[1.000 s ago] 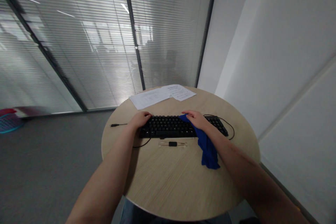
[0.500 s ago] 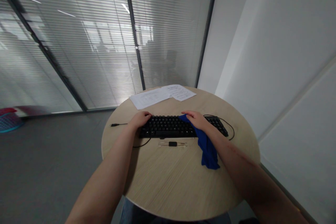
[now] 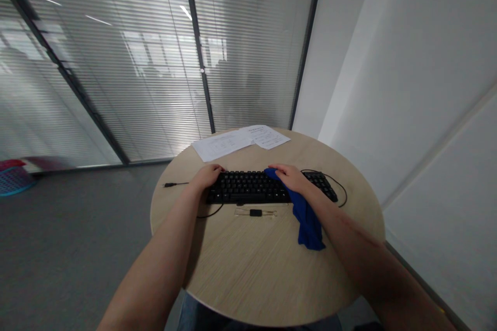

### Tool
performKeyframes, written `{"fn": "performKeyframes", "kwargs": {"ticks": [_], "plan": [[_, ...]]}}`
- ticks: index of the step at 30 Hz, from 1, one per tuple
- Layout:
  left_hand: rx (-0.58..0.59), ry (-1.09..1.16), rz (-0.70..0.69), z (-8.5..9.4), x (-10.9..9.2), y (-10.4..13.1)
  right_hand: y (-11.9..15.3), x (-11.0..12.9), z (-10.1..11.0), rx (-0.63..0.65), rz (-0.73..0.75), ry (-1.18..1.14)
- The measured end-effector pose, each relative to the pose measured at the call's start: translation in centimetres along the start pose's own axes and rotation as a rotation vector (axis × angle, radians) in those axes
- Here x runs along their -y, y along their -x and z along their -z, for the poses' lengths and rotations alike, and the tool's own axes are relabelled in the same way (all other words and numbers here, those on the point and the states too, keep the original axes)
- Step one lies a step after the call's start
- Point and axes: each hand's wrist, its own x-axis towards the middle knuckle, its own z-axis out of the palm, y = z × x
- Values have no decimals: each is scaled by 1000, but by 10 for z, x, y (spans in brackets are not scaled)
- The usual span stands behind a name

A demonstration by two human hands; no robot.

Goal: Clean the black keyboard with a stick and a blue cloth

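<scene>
While R hand (image 3: 290, 178) holds cloth (image 3: 306, 220), papers (image 3: 267, 137) show illegible txt.

VIEW: head | MOUNT: worn on person's head, above near side of round table (image 3: 248, 269) | FACING: forward and down, toward blinds (image 3: 252, 88) | RANGE: table close, blinds farther | FRAMING: keyboard (image 3: 250, 187) just below centre, wall (image 3: 419, 88) right

Soft matt blue cloth (image 3: 308, 222), dull black plastic keyboard (image 3: 250, 189), smooth pale wood-grain tabletop (image 3: 252, 274), thin white paper sheets (image 3: 223, 145).
</scene>
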Motion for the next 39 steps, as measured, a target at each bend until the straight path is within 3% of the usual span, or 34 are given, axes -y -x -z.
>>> {"fn": "performKeyframes", "kwargs": {"ticks": [8, 20, 33, 39], "plan": [[-84, 32, 84, -4, 8, -5, -1, -4, -1, 6, -46, -51], [-90, 154, 124, -10, 20, -11, 0, -3, -1, 2, -48, -54], [-127, 185, 149, -5, 12, -6, -1, -1, 0, 13, 0, -12], [-123, 190, 150, -3, 11, -5, -1, 0, 0, -1, -56, -62]]}}
